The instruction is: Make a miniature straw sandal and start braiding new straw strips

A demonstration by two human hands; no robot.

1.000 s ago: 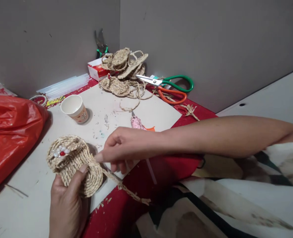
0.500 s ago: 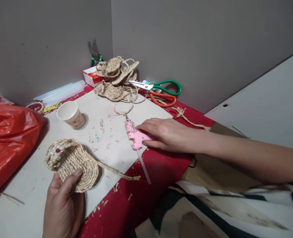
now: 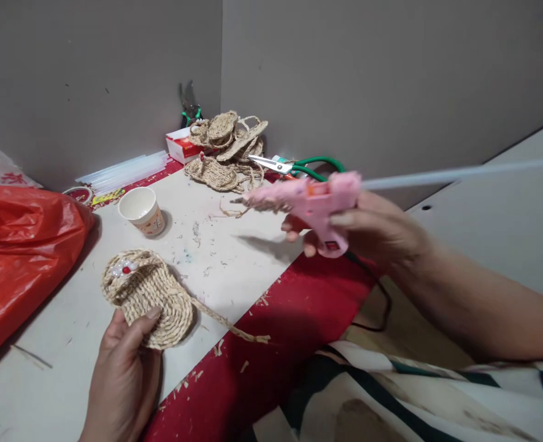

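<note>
A small woven straw slipper (image 3: 170, 313) is gripped in my left hand (image 3: 126, 368), thumb on top of its sole. White beads with a red one in the middle (image 3: 126, 270) decorate its strap, and a loose braided straw end (image 3: 229, 325) trails off to the right over the red cloth. My right hand (image 3: 367, 230) is wrapped round the handle of a pink glue gun (image 3: 317, 202), held up above the table. The gun's nozzle points left, and a long clear glue stick (image 3: 437, 175) sticks out of its back.
A paper cup (image 3: 142, 212) stands beyond the slipper. Farther back lie woven straw pieces (image 3: 220, 147), scissors (image 3: 294, 166), a small red-and-white box (image 3: 181, 146), pliers (image 3: 189, 104) and glue sticks (image 3: 124, 175). A red plastic bag (image 3: 27, 258) fills the left side; grey panels rise behind.
My right hand has lifted the glue gun off the table and turned it so the nozzle points left. My left hand still holds the slipper in nearly the same place; the view has shifted slightly.
</note>
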